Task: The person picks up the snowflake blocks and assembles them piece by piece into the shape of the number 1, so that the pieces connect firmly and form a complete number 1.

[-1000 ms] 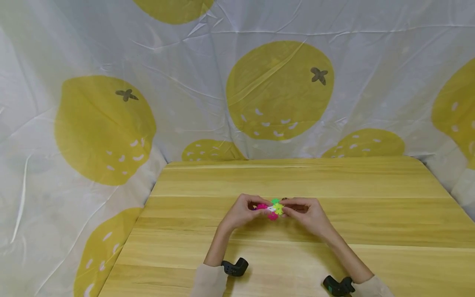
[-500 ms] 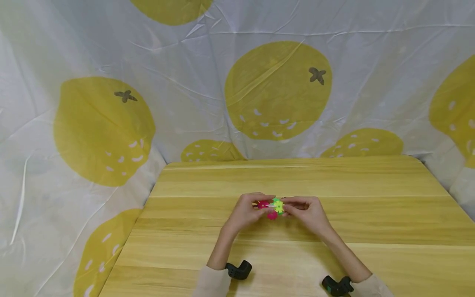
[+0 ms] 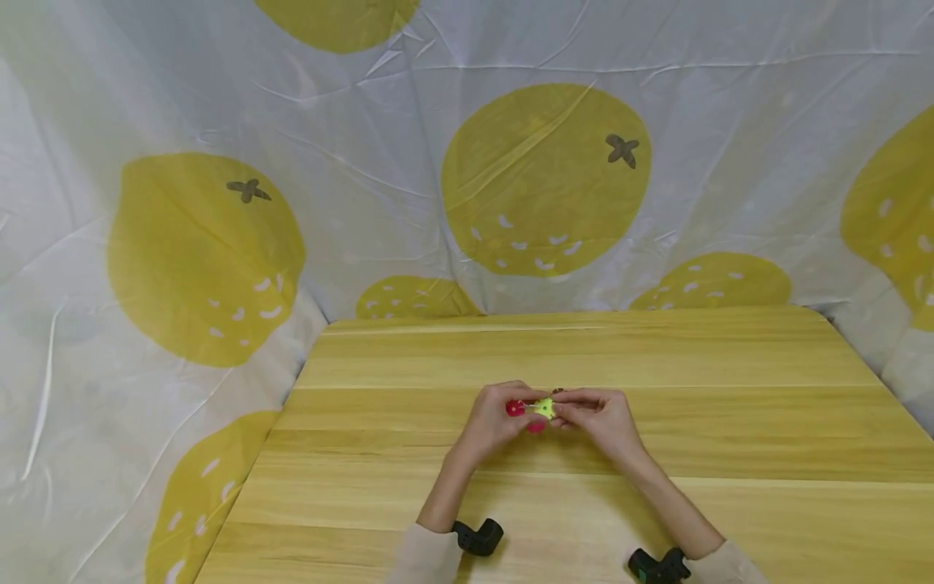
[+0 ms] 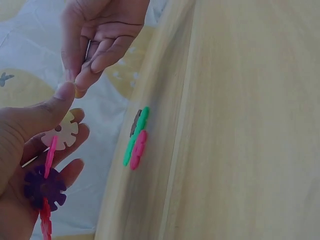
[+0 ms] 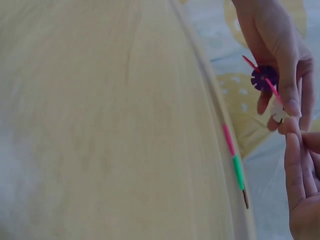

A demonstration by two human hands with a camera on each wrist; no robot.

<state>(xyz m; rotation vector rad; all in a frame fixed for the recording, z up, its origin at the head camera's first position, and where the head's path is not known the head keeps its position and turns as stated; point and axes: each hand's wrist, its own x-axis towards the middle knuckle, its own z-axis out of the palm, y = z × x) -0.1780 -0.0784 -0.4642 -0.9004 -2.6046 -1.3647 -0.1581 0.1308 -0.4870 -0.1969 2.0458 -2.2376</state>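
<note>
My left hand holds a short chain of notched plastic snowflake discs. In the left wrist view the chain runs from a white disc through a pink disc and a purple disc to a red disc. The thumb and fingers pinch its white end. My right hand pinches a yellow disc at its fingertips, right against the left hand's fingers. Whether the yellow and white discs are joined is hidden by the fingers.
Beneath the hands, a pink disc, a green disc and a brown disc lie close together on the wooden table. A lemon-patterned cloth hangs behind the table and along its left side.
My left hand has shifted a little to the right, closer to the right hand, and the chain has turned in its fingers. The right hand has barely moved.
</note>
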